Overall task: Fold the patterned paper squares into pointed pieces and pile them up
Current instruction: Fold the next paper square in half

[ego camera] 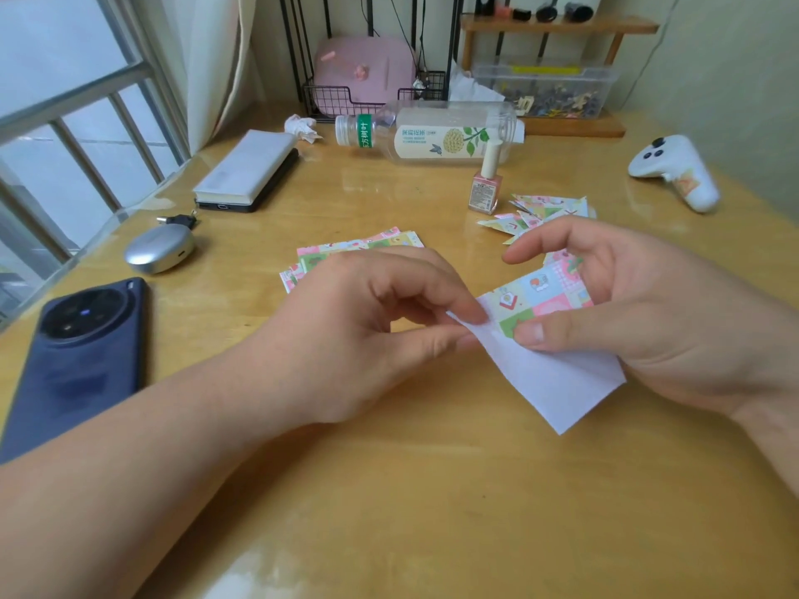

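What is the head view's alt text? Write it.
The left hand pinches a corner of a patterned paper square, white back showing, while the right hand holds it. Unfolded squares and a pile of pointed pieces lie behind.

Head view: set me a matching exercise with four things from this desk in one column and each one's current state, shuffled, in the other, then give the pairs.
Things:
1. plastic drink bottle
2. nail polish bottle
3. patterned paper square
4. smartphone

States:
A. stands upright, cap on
B. pinched between the left hand and the right hand, white side partly showing
C. lies on its side
D. lies flat, camera lenses facing up

Pairs: 1-C, 2-A, 3-B, 4-D
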`<state>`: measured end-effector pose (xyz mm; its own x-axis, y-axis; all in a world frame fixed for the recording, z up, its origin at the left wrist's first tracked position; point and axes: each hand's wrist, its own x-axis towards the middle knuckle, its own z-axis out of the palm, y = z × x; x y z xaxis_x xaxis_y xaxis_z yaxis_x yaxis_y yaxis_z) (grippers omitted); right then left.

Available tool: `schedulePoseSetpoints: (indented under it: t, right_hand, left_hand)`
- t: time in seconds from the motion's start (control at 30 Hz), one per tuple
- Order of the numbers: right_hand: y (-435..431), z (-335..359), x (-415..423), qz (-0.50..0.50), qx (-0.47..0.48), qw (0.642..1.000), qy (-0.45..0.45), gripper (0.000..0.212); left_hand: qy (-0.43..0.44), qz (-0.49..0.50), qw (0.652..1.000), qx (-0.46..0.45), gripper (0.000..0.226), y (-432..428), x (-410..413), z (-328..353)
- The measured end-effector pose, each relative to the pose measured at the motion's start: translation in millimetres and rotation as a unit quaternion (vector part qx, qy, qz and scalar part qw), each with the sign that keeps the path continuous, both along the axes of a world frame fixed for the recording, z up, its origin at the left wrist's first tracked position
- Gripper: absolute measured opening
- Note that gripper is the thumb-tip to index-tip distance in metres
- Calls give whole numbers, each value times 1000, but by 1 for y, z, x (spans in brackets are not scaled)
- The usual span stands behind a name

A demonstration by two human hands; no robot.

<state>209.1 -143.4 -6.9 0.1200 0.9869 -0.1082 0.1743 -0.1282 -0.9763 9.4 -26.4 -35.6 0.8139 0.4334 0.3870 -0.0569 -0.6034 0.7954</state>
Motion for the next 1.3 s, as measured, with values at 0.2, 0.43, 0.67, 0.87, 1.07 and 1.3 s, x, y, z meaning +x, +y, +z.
schedulePoseSetpoints:
  t: [0.2, 0.43, 0.67, 0.87, 1.07, 1.3]
  right_hand:
    - [-2, 1, -5, 29, -3, 999, 24, 59]
    - [-2, 4, -9, 61, -7, 998, -9, 72]
    - [2, 4, -8, -31, 82, 990, 106, 22]
    - [0, 2, -15, -88, 132, 987, -7, 51]
    - [3, -2, -16, -121, 114, 986, -28, 35]
    - [3, -2, -18, -90, 91, 990, -62, 39]
  left_hand:
    - [-8, 18, 999, -30, 5, -3, 0, 5]
    - [-14, 43, 971, -233, 13, -9, 2, 9]
    - [-19, 98, 937, -335, 25, -6, 3, 13]
    - [-26, 114, 922, -369, 17, -5, 4, 11]
    - [-30, 100, 929, -356, 6, -7, 5, 6]
    - [63, 58, 960, -266, 27, -10, 7, 4]
